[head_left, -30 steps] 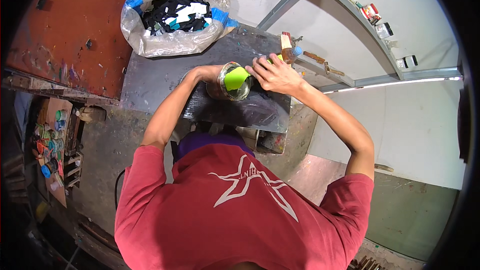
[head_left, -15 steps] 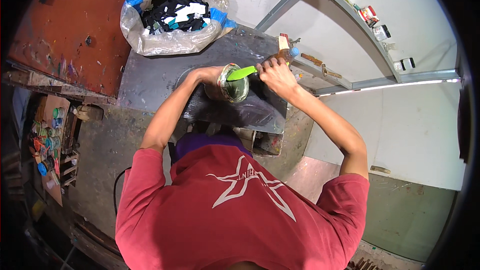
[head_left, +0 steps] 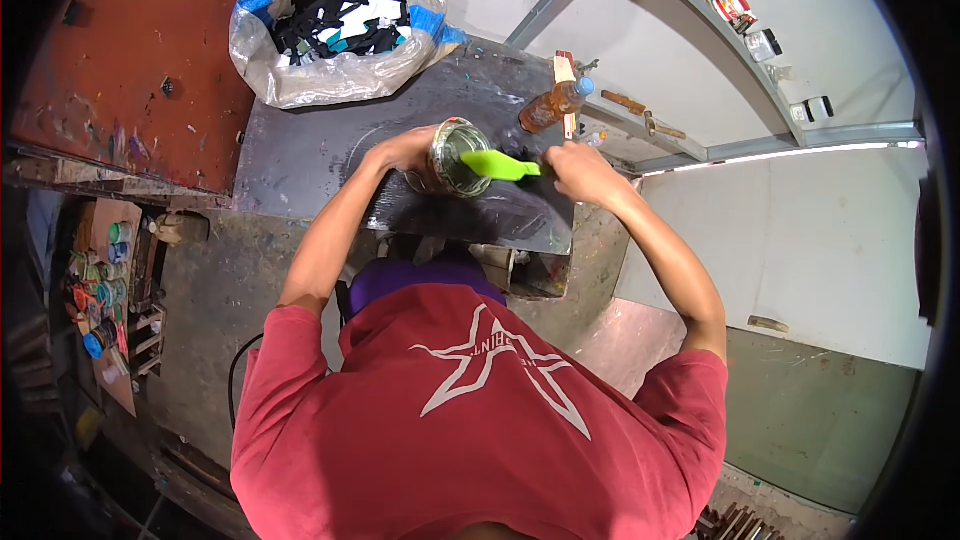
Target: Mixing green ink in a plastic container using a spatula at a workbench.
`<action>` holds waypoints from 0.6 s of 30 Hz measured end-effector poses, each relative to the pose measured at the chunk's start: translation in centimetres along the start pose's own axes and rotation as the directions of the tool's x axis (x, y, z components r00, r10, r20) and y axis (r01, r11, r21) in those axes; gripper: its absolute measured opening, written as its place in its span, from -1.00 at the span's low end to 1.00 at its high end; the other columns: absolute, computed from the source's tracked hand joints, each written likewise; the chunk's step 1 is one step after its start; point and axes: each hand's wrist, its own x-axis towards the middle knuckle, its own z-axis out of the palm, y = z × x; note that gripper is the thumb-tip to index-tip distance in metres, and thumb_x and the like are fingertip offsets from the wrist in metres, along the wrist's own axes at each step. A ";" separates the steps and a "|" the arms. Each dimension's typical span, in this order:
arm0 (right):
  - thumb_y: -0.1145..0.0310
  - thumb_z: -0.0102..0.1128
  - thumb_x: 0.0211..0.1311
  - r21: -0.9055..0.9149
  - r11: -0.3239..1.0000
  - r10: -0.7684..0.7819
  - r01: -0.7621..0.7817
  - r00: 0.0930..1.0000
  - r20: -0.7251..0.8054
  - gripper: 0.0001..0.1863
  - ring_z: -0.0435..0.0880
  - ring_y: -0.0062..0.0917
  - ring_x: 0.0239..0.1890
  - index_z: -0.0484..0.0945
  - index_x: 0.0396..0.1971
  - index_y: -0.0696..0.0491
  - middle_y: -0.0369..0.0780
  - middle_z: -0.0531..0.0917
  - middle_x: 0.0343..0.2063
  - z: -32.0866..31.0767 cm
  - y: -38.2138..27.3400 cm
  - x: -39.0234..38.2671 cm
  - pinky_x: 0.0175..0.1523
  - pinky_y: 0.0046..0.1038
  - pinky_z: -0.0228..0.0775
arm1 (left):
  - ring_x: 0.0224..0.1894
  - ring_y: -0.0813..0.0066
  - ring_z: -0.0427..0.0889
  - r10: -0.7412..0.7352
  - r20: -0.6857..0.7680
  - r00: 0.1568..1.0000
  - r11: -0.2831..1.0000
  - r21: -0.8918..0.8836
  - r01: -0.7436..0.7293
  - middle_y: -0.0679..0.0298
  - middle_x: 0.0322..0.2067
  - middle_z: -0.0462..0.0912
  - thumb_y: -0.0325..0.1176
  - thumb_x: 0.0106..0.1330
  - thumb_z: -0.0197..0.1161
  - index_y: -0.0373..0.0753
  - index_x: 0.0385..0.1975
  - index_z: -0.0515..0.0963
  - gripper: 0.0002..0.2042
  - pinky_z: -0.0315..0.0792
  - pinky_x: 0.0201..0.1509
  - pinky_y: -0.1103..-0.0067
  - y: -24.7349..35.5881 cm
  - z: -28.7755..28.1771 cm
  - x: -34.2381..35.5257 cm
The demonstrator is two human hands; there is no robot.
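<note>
My left hand [head_left: 405, 150] is wrapped around the side of an open can [head_left: 447, 180], tilted so that its mouth shows. A dark greenish coating lines the inside of the can. Gripped in my right hand [head_left: 588, 174] is a spatula with a bright green blade [head_left: 502, 166]. The blade's tip lies over the can's mouth, while its wide end sticks out past the right rim. Most of the handle is hidden in my fist. Beyond my right hand stands a bottle of amber liquid [head_left: 547, 110] with a blue cap.
A dark, stained table [head_left: 320, 155] lies under the can. On its far left rests a big plastic sack [head_left: 300, 90] of black and white scraps. A reddish-brown panel [head_left: 130, 60] borders the left. Small jars [head_left: 762, 45] line a wall ledge at right; paint pots [head_left: 112, 292] stand at lower left.
My right hand has moved right and slightly nearer me, drawing the spatula blade partly out past the can's rim. The bottle, mostly hidden before, now shows. My left hand keeps its hold.
</note>
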 end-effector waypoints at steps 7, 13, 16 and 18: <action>0.50 0.20 0.12 -0.097 0.995 0.006 -0.026 0.980 -0.198 -0.51 0.77 -0.14 -0.23 0.60 0.13 0.07 -0.01 0.71 -0.37 2.1 -0.7 -0.8 -0.14 -0.16 0.59 | 0.41 0.25 0.40 0.029 -0.172 0.985 0.999 0.045 -0.022 0.19 0.39 0.43 -0.55 -0.49 0.75 -0.15 0.44 0.30 0.22 0.34 0.50 0.36 -0.2 1.0 -0.7; 0.44 0.07 0.27 -0.465 0.885 -0.228 0.000 0.871 -0.434 -0.53 0.76 -0.29 -0.41 0.56 0.20 0.12 -0.18 0.66 -0.49 5.0 -1.4 0.4 -0.29 -0.28 0.56 | 0.37 0.22 0.44 0.050 -0.230 0.972 0.963 -0.247 -0.109 0.20 0.36 0.45 -0.50 -0.28 0.71 -0.17 0.42 0.33 0.07 0.39 0.45 0.32 -3.2 2.8 0.8; 0.43 0.07 0.28 -0.329 0.944 -0.070 -0.037 0.949 -0.307 -0.58 0.76 -0.25 -0.43 0.59 0.13 0.16 -0.13 0.69 -0.45 4.7 -2.2 -0.2 -0.29 -0.23 0.56 | 0.33 0.18 0.47 -0.037 -0.280 0.959 0.882 -0.461 -0.101 0.18 0.31 0.49 -0.43 -0.20 0.70 -0.16 0.39 0.36 -0.01 0.41 0.41 0.31 -5.6 4.4 1.3; 0.44 0.10 0.26 -0.211 0.976 0.003 -0.058 0.968 -0.250 -0.62 0.75 -0.18 -0.42 0.61 0.06 0.17 -0.10 0.70 -0.42 5.0 -2.5 -1.2 -0.27 -0.18 0.56 | 0.31 0.15 0.48 -0.083 -0.350 0.933 0.902 -0.424 -0.079 0.17 0.28 0.51 -0.39 -0.17 0.70 -0.15 0.38 0.38 -0.04 0.41 0.40 0.31 -3.8 5.0 1.1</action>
